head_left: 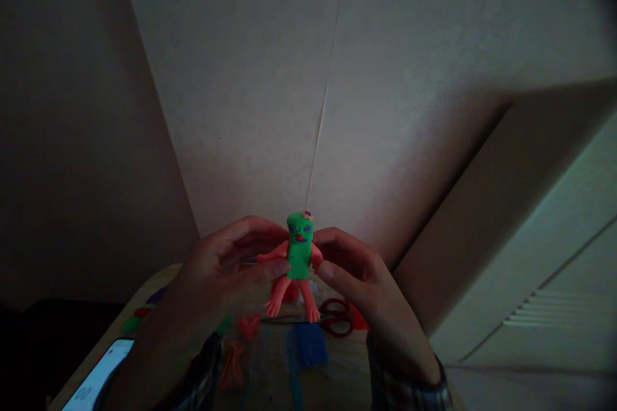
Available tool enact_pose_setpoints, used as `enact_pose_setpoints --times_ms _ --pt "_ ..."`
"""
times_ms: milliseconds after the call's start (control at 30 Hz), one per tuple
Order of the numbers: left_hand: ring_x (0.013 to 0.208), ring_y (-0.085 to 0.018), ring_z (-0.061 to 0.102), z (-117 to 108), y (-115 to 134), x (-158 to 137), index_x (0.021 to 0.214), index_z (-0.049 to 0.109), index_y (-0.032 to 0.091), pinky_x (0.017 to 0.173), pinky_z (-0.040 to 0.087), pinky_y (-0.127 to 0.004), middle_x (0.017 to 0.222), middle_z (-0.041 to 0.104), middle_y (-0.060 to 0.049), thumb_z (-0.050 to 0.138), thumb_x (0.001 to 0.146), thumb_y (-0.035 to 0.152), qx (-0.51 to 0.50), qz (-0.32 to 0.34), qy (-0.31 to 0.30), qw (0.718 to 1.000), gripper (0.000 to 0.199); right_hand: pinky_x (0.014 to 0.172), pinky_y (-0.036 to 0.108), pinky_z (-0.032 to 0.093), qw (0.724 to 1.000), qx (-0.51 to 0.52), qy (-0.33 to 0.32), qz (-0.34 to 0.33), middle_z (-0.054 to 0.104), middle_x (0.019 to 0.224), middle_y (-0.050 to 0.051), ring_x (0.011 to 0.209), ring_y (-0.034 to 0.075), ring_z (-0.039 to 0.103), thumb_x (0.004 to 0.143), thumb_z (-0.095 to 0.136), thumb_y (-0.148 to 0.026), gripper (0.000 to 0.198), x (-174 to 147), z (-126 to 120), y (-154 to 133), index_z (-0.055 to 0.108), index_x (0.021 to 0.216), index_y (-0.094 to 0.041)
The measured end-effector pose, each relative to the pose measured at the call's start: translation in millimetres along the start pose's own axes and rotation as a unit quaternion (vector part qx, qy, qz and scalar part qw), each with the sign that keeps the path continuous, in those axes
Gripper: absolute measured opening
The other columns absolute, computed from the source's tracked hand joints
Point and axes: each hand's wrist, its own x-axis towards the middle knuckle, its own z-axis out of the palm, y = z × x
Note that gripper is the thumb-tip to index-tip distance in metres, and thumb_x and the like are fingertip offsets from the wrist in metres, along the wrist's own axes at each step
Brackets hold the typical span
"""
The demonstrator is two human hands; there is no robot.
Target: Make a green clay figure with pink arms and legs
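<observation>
A small modelling-clay figure [299, 256] is held upright between my two hands, above the table. It has a green body and head, purple eyes, a red nose, pinkish-orange arms and legs, and a small flower shape on top. My left hand [241, 260] pinches its body and arm from the left, thumb on the front. On the other side, my right hand [354, 266] grips the figure's arm between thumb and fingers. Both hands' fingertips are partly hidden behind the figure. Its legs hang free, with spread toes.
Below lie scissors [337, 318] with dark red handles, a blue block [310, 345], pink clay [249, 325] and an orange piece [232, 365]. A lit phone [99, 375] rests at the left table edge. A wall [270, 76] rises behind, with a pale cabinet-like panel [544, 256] at right.
</observation>
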Motion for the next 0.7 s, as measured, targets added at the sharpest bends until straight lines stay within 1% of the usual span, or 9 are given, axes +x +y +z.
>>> enact_pose_setpoints --times_ms 167,267,333,400,533,700 --pt "0.079 -0.021 0.071 1.8 -3.7 2.6 0.081 0.072 0.024 0.069 0.056 -0.026 0.081 0.075 0.000 0.075 0.068 0.021 0.011 -0.002 -0.007 1.000 0.014 0.075 0.028 0.047 0.999 -0.033 0.036 0.007 0.066 0.081 0.000 0.077 0.016 0.060 0.077 0.067 -0.033 0.014 0.6 2.3 1.6 0.064 0.082 -0.021" --pt "0.081 -0.019 0.070 2.6 -4.5 3.3 0.081 0.072 0.025 0.069 0.055 -0.023 0.084 0.075 0.002 0.076 0.068 0.019 -0.007 0.003 0.002 1.000 0.015 0.074 0.028 0.047 0.997 -0.041 0.060 0.003 0.067 0.077 -0.001 0.076 0.016 0.061 0.077 0.066 -0.029 0.010 1.4 5.2 3.9 0.064 0.081 -0.021" --pt "0.084 -0.017 0.070 1.5 -3.8 2.7 0.083 0.072 0.025 0.070 0.055 -0.022 0.087 0.075 0.003 0.076 0.068 0.017 -0.020 0.003 0.011 1.000 0.017 0.075 0.029 0.047 0.996 -0.040 0.074 -0.001 0.067 0.076 -0.001 0.078 0.017 0.062 0.077 0.066 -0.028 0.009 1.8 6.1 4.7 0.064 0.081 -0.021" --pt "0.087 -0.017 0.070 -1.3 -2.6 1.4 0.084 0.072 0.024 0.070 0.054 -0.021 0.088 0.075 0.003 0.075 0.070 0.017 -0.026 -0.005 0.008 1.000 0.017 0.075 0.028 0.048 0.996 -0.028 0.085 -0.006 0.068 0.076 -0.001 0.079 0.018 0.063 0.077 0.067 -0.029 0.009 1.5 5.8 4.8 0.064 0.081 -0.021" --pt "0.085 -0.020 0.071 -5.9 -0.8 -1.7 0.087 0.070 0.022 0.067 0.055 -0.025 0.085 0.076 0.000 0.076 0.068 0.017 -0.038 -0.031 -0.031 0.998 0.020 0.074 0.027 0.049 0.995 -0.005 0.096 -0.013 0.071 0.080 -0.001 0.079 0.017 0.066 0.079 0.066 -0.028 0.007 -0.1 4.0 3.9 0.065 0.082 -0.022" --pt "0.083 -0.018 0.070 -1.8 -0.4 -3.9 0.085 0.070 0.022 0.065 0.053 -0.022 0.084 0.076 0.000 0.074 0.065 0.012 -0.064 -0.043 -0.011 0.997 0.022 0.071 0.025 0.049 0.994 -0.001 0.105 -0.016 0.071 0.078 -0.001 0.077 0.016 0.066 0.078 0.068 -0.030 0.009 -1.0 3.9 3.6 0.066 0.081 -0.022"
